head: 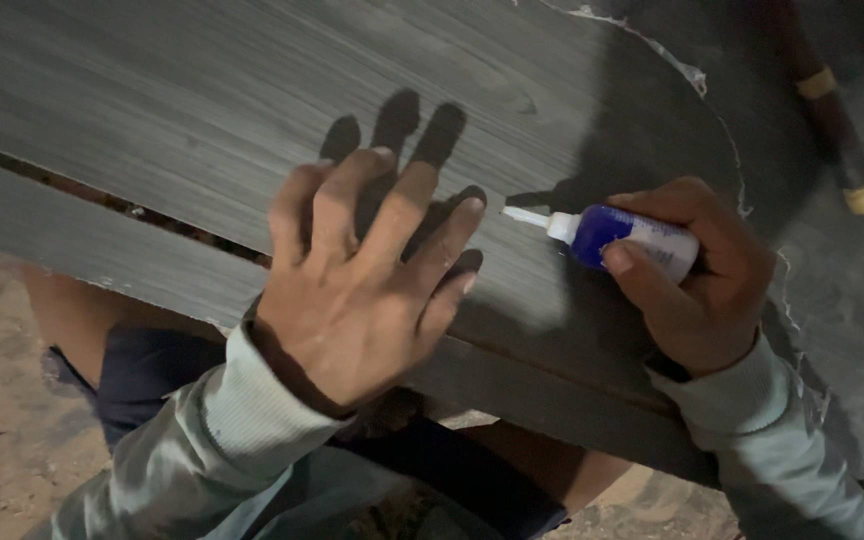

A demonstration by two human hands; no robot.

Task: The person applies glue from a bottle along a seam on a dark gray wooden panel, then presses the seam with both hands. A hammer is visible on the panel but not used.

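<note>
My left hand (362,270) lies flat with fingers spread on a grey wood-grain panel (202,100), pressing near its front edge. My right hand (697,275) grips a small blue and white glue bottle (622,235) lying sideways. Its white nozzle points left toward my left fingertips, just above the panel surface. A narrow grey strip (72,245) runs along the panel's front edge, with a dark gap between them at the left.
A dark stick with yellow bands (832,110) lies at the upper right on a grey surface. White residue (687,70) lines the panel's curved right edge. My knees and dark shorts (152,365) sit under the panel, above sandy ground (2,420).
</note>
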